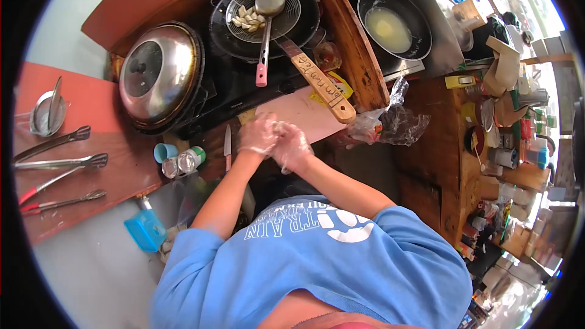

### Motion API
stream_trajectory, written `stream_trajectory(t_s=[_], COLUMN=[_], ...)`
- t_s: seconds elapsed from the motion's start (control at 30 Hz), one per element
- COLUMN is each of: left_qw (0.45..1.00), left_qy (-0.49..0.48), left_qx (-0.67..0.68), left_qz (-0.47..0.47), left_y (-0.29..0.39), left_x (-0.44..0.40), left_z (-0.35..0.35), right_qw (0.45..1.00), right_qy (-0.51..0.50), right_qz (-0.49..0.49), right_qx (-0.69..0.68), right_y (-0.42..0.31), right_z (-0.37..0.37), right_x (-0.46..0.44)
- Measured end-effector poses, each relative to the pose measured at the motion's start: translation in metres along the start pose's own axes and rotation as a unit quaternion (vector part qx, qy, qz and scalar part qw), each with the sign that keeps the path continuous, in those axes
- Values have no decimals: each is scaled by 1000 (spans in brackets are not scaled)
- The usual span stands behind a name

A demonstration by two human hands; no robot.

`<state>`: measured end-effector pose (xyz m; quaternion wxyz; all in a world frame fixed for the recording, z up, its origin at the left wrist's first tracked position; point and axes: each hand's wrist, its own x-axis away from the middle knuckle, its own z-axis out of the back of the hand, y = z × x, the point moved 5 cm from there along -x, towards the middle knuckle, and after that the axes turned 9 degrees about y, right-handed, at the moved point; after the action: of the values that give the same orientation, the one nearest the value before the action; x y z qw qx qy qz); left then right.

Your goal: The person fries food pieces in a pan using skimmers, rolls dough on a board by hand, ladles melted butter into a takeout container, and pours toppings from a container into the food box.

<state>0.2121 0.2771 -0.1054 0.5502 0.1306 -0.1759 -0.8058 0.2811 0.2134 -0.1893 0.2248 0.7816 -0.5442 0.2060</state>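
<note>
My left hand (pixel 259 135) and my right hand (pixel 293 148), both in clear plastic gloves, are pressed together at the near edge of a pink cutting board (pixel 314 120). Their fingers are closed against each other. A small pale patch shows between them, but I cannot make out what it is. To the left of my left hand lies a knife (pixel 228 144). Beyond the board, a wire strainer (pixel 286 24) with a wooden handle rests over a dark wok (pixel 228 49). Pale pieces of food (pixel 248 19) and a metal spatula (pixel 265 36) with a pink handle end lie in the strainer.
A lidded pan (pixel 159 68) stands at the left of the stove. Farther left lie several tongs (pixel 67 164) and a small strainer (pixel 49 113). Cups (pixel 164 152) stand near the table edge. At right are crumpled plastic (pixel 405 123) and a pan (pixel 395 24) with yellowish liquid.
</note>
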Motion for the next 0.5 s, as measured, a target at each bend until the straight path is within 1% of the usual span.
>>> stream_trajectory(t_s=[0.07, 0.1, 0.17, 0.2, 0.23, 0.27, 0.3, 0.33, 0.37, 0.4, 0.43, 0.47, 0.5], left_qw=[997, 995, 989, 989, 983, 977, 982, 975, 983, 997, 973, 904, 814], left_qy=[73, 86, 133, 141, 162, 178, 151, 162, 166, 47, 38, 26, 17], left_qx=[-28, -47, -24, 2, 0, 29, 19, 10, 58, 53, 229, 425, 579], left_qz=[-5, -4, -62, -55, -91, -110, -113, -150, -61, -27, -4, 24, 48], left_y=[5, 4, 9, 8, 5, 3, -12, -22, -18, -58, -63, -67, -71], left_x=[11, 7, -17, -38, -64, -90, -127, -156, -171, -219, -220, -222, -222], left_z=[68, 91, 133, 147, 154, 158, 146, 140, 143, 103, 91, 78, 66], right_qw=[1000, 999, 996, 995, 991, 987, 980, 971, 976, 975, 968, 960, 951], right_qy=[3, -3, -43, -8, -79, -29, -21, -12, -48, -81, -103, -130, -159], right_qz=[-16, -18, 48, 97, 98, 151, 193, 235, 208, 176, 167, 173, 183], right_qx=[26, 28, 61, 36, 36, 42, 44, 47, -33, -112, -157, -175, -190], right_y=[29, 38, 42, 40, 27, 18, 7, -4, -10, -16, -24, -29, -33], right_z=[-60, -92, -146, -161, -174, -192, -197, -202, -219, -237, -247, -256, -265], right_x=[29, 39, 42, 25, 13, -9, -45, -80, -90, -100, -104, -103, -97])
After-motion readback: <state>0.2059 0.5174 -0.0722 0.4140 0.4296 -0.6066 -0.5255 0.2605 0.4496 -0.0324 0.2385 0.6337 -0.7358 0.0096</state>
